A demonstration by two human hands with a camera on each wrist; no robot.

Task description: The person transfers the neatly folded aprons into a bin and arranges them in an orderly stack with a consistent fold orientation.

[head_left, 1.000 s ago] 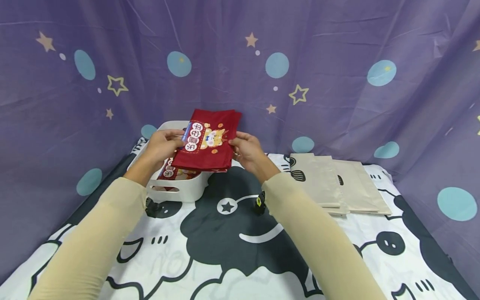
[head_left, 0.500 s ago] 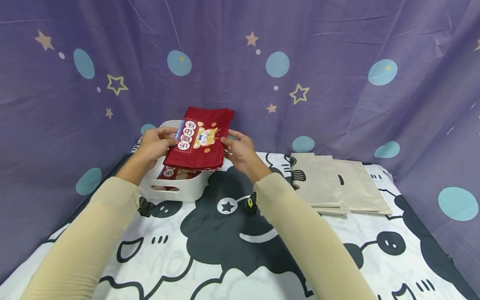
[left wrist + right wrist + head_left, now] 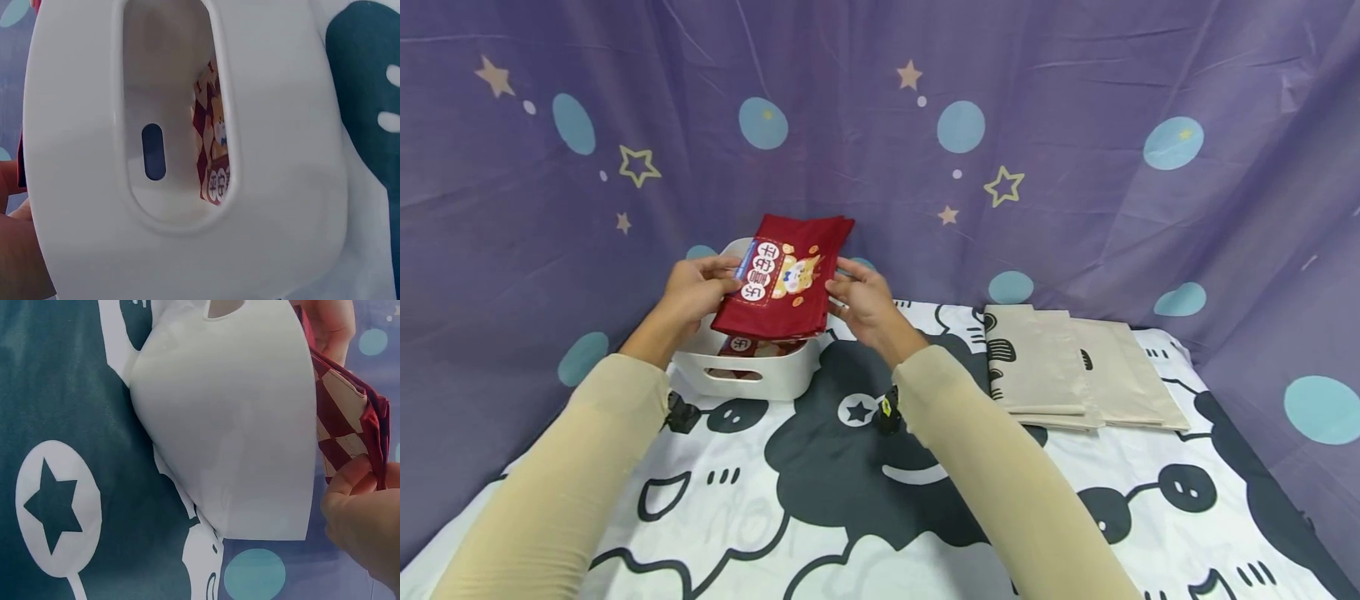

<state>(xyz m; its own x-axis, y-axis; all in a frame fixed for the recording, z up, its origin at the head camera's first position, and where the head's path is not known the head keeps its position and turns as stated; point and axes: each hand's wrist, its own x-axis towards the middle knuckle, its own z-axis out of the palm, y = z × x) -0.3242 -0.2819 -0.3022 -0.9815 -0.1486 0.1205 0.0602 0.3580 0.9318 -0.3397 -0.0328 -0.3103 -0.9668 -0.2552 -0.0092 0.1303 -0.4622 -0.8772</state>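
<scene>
A thin stack of flat red printed bags (image 3: 778, 275), with a cartoon animal and white-circled characters, is held tilted over a white plastic basket (image 3: 775, 382). My left hand (image 3: 694, 292) pinches its left edge between thumb and fingers. On the opposite edge, my right hand (image 3: 868, 304) pinches the layers. Their underside shows a red-and-cream checked pattern (image 3: 340, 419) in the right wrist view. Another checked red printed bag (image 3: 212, 144) lies inside the basket, seen through the handle slot in the left wrist view. Most of the basket's inside is hidden beneath the held stack.
Folded beige bags (image 3: 1037, 358) lie in two overlapping piles on the right of the table. A white cloth with dark cartoon figures (image 3: 865, 467) covers the table. Behind it hangs a purple curtain (image 3: 880, 150) with stars and dots.
Both hands have carried the red bags leftward, bringing them further over the basket. Both hands keep their hold. The basket and beige bags have stayed in place.
</scene>
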